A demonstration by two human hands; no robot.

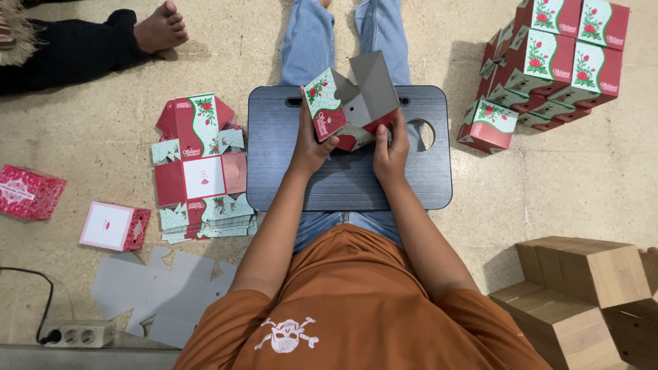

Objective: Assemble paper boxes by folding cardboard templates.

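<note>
Left hand [310,140]: clamped on the left side of a half-folded carton [349,103], thumb across its red-and-green rose-printed panel.
Right hand [391,147]: closed on the carton's lower right corner, fingers pressing a red flap inward.
Carton: held just above the dark lap desk [343,181], tilted; grey inside showing, top flap standing open — not yet a closed box.
Lap desk: lies across the person's jeans-clad legs, person seated on the floor.
Flat blanks [202,171]: stack of unfolded printed sheets on the floor, just left of the desk; looks like plenty left to fold.
Grey blanks [161,291]: a few lying print side down, lower left, near a power strip [75,334].
Finished boxes [555,55]: pile stacked upper right, well apart from the hands; one lies lower, nearer the desk.
Progress, as I judge it: a fair batch done, current box approx. halfway — sides up, flaps still open.
Other bits: small pink-topped box [113,226] and red box [27,192] far left; wooden blocks [582,288] lower right; another person's foot [161,27] top left.
</note>
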